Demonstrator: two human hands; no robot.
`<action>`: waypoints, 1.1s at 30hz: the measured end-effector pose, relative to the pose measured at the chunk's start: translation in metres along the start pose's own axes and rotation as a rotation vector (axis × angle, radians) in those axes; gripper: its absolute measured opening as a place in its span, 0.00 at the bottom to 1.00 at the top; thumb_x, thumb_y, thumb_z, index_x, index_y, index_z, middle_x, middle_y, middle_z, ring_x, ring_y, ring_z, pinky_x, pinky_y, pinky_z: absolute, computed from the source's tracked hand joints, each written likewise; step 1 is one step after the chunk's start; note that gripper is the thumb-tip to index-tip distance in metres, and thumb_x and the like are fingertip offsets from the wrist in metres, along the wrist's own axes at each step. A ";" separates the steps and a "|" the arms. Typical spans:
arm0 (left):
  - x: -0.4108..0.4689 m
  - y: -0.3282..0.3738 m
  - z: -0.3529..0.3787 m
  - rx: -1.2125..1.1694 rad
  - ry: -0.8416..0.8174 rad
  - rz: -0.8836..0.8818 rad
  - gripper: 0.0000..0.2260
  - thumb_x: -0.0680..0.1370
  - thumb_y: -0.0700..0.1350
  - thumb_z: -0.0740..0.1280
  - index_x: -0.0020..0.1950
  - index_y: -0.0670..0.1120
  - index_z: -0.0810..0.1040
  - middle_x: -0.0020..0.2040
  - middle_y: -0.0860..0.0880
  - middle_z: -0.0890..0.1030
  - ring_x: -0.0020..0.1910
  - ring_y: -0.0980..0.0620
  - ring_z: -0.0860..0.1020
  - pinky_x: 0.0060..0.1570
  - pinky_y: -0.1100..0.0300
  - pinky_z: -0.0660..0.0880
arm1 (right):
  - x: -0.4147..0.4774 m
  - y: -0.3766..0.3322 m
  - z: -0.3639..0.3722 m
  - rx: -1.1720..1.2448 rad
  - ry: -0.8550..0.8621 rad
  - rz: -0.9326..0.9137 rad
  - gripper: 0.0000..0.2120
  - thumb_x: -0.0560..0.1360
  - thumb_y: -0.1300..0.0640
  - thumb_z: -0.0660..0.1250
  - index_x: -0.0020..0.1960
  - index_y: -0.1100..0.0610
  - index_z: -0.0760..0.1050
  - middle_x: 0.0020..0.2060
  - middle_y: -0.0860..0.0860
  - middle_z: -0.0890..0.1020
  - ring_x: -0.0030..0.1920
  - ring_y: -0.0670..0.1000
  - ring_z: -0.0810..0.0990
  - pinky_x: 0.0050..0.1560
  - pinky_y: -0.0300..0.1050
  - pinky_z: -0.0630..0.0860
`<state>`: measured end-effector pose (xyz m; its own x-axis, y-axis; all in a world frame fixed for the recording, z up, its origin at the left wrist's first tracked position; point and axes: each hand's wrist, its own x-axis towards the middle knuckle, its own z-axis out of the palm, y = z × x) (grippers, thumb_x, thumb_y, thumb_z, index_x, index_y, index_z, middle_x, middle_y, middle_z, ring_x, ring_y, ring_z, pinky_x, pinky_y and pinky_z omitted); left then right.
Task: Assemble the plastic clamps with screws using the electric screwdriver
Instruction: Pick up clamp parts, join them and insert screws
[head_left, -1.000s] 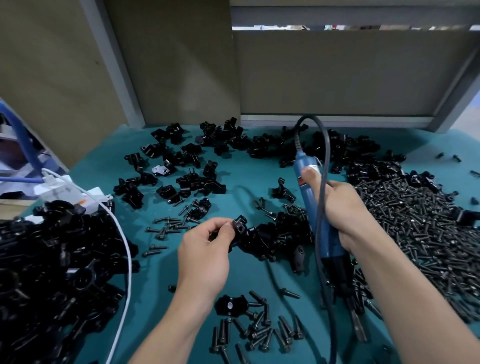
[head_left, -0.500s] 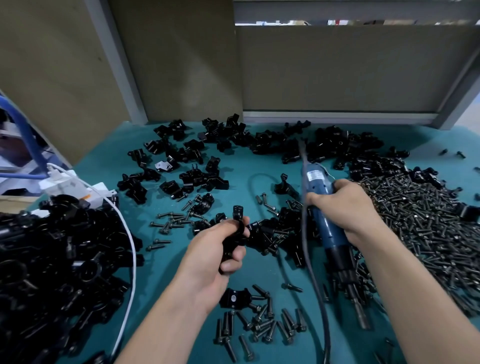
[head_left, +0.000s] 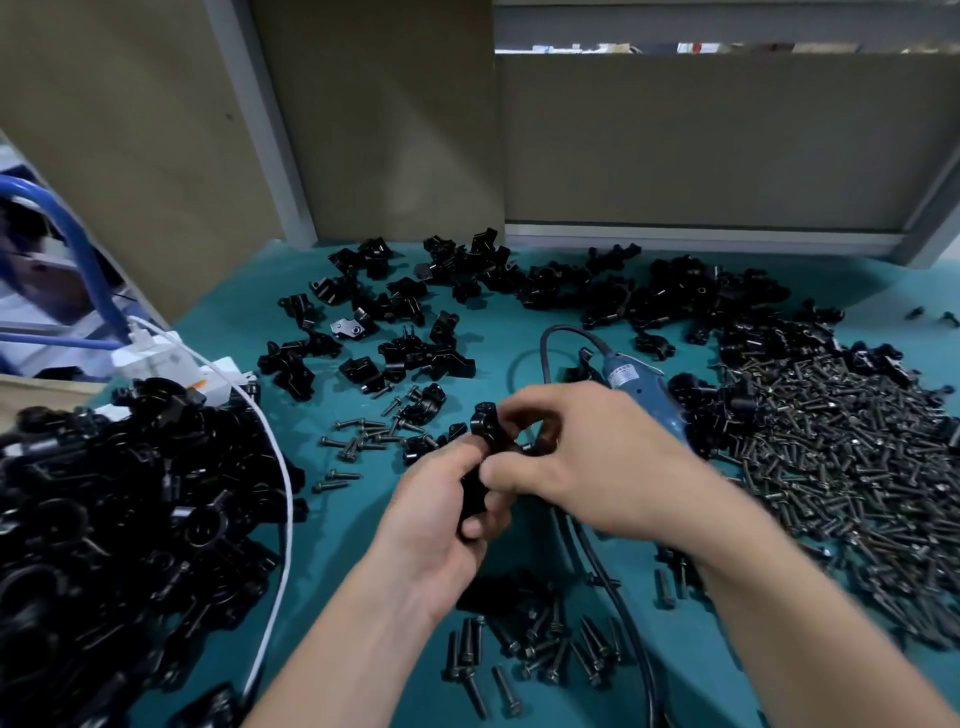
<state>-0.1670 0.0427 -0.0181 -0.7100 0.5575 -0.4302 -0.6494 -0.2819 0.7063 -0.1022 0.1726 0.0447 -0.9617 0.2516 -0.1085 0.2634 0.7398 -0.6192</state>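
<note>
Left hand (head_left: 441, 514) curls round a clamp (head_left: 485, 423); right hand (head_left: 587, 462), fingers bent, seemingly pinches its top

A bare strip of surface (head_left: 337, 525) runs front to back between the white cable (head_left: 284, 488) edging the left clamp heap (head_left: 104, 519) and the middle, and a patch lies open before the back clamps (head_left: 571, 286), while the screwdriver (head_left: 644, 389), its cord (head_left: 541, 353), the screw pile (head_left: 831, 467) and loose near screws (head_left: 545, 649) crowd the right and front.

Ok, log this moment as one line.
left hand: grips clamp | right hand: pinches same clamp | electric screwdriver: behind right hand
</note>
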 end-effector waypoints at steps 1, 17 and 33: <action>0.001 0.000 0.000 0.004 0.023 0.012 0.18 0.83 0.38 0.59 0.39 0.45 0.85 0.33 0.49 0.77 0.22 0.58 0.67 0.16 0.68 0.59 | 0.003 -0.002 0.008 0.018 0.038 -0.008 0.17 0.68 0.35 0.73 0.52 0.41 0.81 0.41 0.41 0.84 0.36 0.42 0.82 0.38 0.44 0.81; 0.010 -0.010 -0.006 0.262 -0.050 0.241 0.26 0.66 0.23 0.71 0.58 0.43 0.71 0.53 0.42 0.85 0.47 0.48 0.83 0.47 0.60 0.80 | 0.013 0.026 -0.010 0.295 0.161 -0.078 0.15 0.75 0.61 0.76 0.50 0.40 0.83 0.44 0.36 0.86 0.48 0.34 0.83 0.52 0.31 0.77; 0.004 -0.004 -0.006 0.356 -0.296 0.267 0.39 0.65 0.25 0.62 0.76 0.44 0.69 0.69 0.39 0.79 0.68 0.44 0.79 0.70 0.50 0.73 | 0.014 0.026 -0.005 0.283 0.107 -0.183 0.14 0.75 0.60 0.76 0.53 0.41 0.85 0.45 0.32 0.85 0.49 0.32 0.82 0.53 0.29 0.75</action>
<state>-0.1693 0.0414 -0.0258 -0.6970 0.7138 -0.0685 -0.2874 -0.1905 0.9387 -0.1081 0.1989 0.0310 -0.9739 0.2055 0.0969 0.0415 0.5804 -0.8133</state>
